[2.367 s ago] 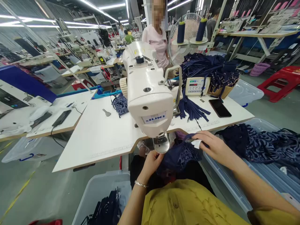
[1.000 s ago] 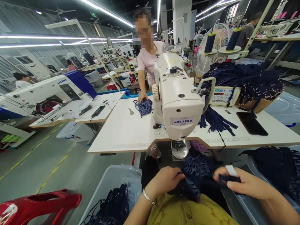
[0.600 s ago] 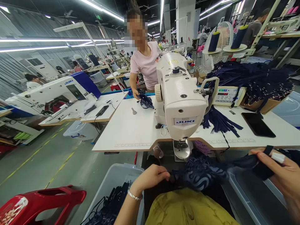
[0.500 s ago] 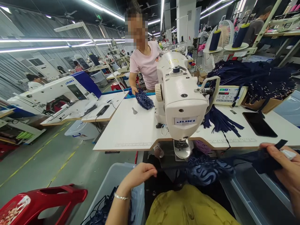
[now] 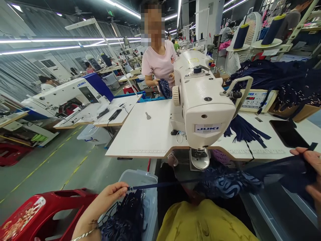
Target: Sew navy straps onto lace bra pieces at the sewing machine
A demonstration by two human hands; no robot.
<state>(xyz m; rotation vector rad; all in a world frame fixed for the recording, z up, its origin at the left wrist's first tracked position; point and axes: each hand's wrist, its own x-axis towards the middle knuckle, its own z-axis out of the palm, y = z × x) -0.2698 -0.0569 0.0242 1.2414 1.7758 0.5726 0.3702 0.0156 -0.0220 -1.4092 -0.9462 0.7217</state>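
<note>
A navy patterned garment, apparently a bra (image 5: 228, 184), stretches across my lap below the sewing machine (image 5: 207, 117). Its narrow strap (image 5: 170, 183), with a small ring or slider near the end, runs taut to my left hand (image 5: 112, 197), which pinches it between thumb and fingers. At the far right, my right hand (image 5: 311, 164) grips the sheer dark band of the same bra; part of that hand is cut off by the picture's edge. The machine's needle area (image 5: 200, 155) sits just above and beyond the bra, apart from it.
Under my left forearm stands a clear bin (image 5: 150, 204) of navy garments. A red stool (image 5: 50, 214) is at lower left. On the white table (image 5: 140, 137) lie a small grey metal piece (image 5: 147, 115), navy straps (image 5: 247, 130) and a phone (image 5: 286, 133). A co-worker (image 5: 160, 63) stands opposite.
My left hand has moved left and slightly down, drawing out a longer stretch of strap. My right hand has shifted a little right. The co-worker has lifted a navy piece off the table.
</note>
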